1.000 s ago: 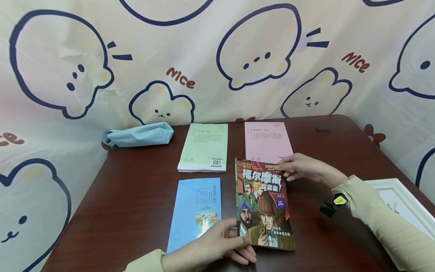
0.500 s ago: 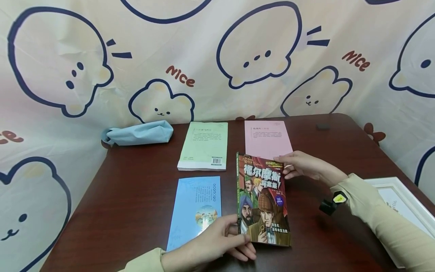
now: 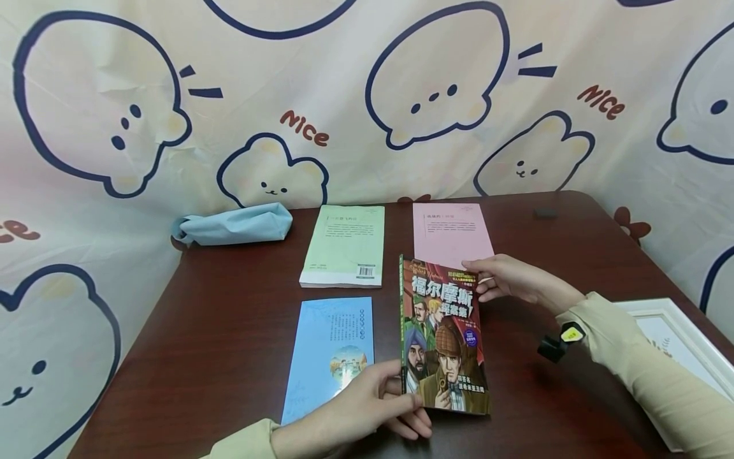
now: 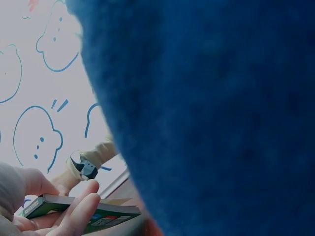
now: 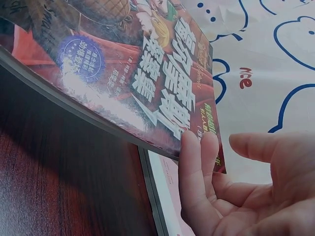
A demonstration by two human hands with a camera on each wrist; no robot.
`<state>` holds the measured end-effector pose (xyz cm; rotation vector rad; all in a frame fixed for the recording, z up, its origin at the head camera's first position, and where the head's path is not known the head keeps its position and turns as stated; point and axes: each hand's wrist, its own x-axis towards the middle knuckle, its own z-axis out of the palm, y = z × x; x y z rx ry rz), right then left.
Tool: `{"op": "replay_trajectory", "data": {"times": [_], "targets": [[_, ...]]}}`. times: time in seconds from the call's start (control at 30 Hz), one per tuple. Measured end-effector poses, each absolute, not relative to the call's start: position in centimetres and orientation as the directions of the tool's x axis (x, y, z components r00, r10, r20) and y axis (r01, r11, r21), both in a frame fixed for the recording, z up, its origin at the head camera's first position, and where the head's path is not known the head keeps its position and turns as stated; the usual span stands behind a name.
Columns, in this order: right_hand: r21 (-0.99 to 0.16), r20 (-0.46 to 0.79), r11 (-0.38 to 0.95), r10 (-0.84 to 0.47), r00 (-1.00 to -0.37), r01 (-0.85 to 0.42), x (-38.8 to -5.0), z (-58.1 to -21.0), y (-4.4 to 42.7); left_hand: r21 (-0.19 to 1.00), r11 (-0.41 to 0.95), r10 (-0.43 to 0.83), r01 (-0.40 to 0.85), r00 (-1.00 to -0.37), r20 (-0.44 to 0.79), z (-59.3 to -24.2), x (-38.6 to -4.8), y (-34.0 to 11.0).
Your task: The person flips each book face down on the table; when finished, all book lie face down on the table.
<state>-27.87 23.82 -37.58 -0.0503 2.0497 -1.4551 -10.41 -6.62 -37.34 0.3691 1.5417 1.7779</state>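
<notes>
In the head view a comic-style paperback book (image 3: 436, 312), with a detective in a brown cap on its cover, is held off the dark red-brown table, cover up. My left hand (image 3: 367, 405) grips its lower left corner, thumb on the cover and fingers underneath. My right hand (image 3: 518, 280) holds the upper right corner; the right wrist view shows its fingertips (image 5: 191, 147) at the book's edge. The left wrist view shows left-hand fingers (image 4: 81, 211) around the book's corner (image 4: 44, 202), while a blurred dark blue surface (image 4: 206, 108) hides most of that view.
A blue book (image 3: 323, 357) lies left of the held one. Behind are a green book (image 3: 346, 248) and a pink book (image 3: 450, 233), partly covered. A rolled light-blue cloth (image 3: 235, 227) sits at back left, a small black object (image 3: 545, 215) at back right, a white frame (image 3: 665, 312) at right.
The held book has shifted slightly away from me, overlapping the pink book a little more. Both hands keep their hold, the right moving slightly with the book; the other books stay put.
</notes>
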Motion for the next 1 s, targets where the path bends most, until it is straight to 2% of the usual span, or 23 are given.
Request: {"op": "replay_trajectory", "data": {"times": [1.0], "targets": [[-0.868, -0.459, 0.379, -0.364, -0.81, 0.322, -27.91, -37.8, 23.61, 0.939, -0.009, 0.693, -0.344, -0.679, -0.242, -37.11, -10.38, -6.79]]}}
